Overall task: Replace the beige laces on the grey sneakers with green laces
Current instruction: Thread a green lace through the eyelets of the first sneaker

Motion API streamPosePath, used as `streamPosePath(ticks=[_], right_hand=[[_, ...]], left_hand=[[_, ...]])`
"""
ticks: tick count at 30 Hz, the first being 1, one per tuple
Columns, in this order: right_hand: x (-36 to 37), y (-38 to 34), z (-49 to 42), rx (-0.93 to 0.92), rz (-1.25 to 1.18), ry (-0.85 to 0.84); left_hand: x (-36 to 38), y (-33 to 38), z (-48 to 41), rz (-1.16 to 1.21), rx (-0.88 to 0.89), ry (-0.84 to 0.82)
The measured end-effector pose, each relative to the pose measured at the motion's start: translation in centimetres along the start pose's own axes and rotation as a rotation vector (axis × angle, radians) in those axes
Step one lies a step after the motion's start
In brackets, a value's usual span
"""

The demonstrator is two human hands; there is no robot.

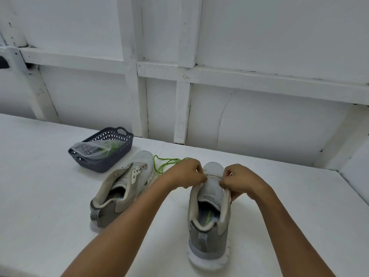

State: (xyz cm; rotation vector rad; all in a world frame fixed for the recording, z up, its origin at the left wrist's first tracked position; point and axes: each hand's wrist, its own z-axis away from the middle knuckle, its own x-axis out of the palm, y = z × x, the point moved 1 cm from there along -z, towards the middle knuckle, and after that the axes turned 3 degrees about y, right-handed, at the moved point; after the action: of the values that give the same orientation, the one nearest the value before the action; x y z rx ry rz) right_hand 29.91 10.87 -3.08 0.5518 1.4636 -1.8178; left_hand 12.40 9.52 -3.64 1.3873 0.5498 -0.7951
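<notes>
Working the eyelets, green lace [167, 162] lying beyond the left grip [185, 173]

I'm seeing both grips pinching the right sneaker [209, 216], left grip on its left eyelet edge, right grip [239, 179] on the other; whether a lace end is sitting between the fingers I cannot tell. That sneaker is pointing straight away from me, heel nearest. The green lace is lying on the surface [50, 186] just past the left grip, the nearer one. I'm counting two sneakers, the left sneaker [121, 188] angled aside, one loose green lace, one basket [111, 136], one bag [89, 149].
</notes>
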Motion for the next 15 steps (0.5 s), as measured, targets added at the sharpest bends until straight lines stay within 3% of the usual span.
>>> streamPosePath(ticks=[8,11,15], right_hand=[[-0.9,2.3,2.8,0.062,0.083,-0.237],[-0.5,3.1,3.2,0.074,0.044,-0.209],[-0.3,3.6,2.9,-0.041,0.076,-0.037]], left_hand=[[2.0,0.9,1.9,0.099,-0.004,-0.224],[2.1,0.3,1.7,0.185,-0.002,-0.260],[1.2,-0.2,1.0,0.314,-0.016,-0.257]])
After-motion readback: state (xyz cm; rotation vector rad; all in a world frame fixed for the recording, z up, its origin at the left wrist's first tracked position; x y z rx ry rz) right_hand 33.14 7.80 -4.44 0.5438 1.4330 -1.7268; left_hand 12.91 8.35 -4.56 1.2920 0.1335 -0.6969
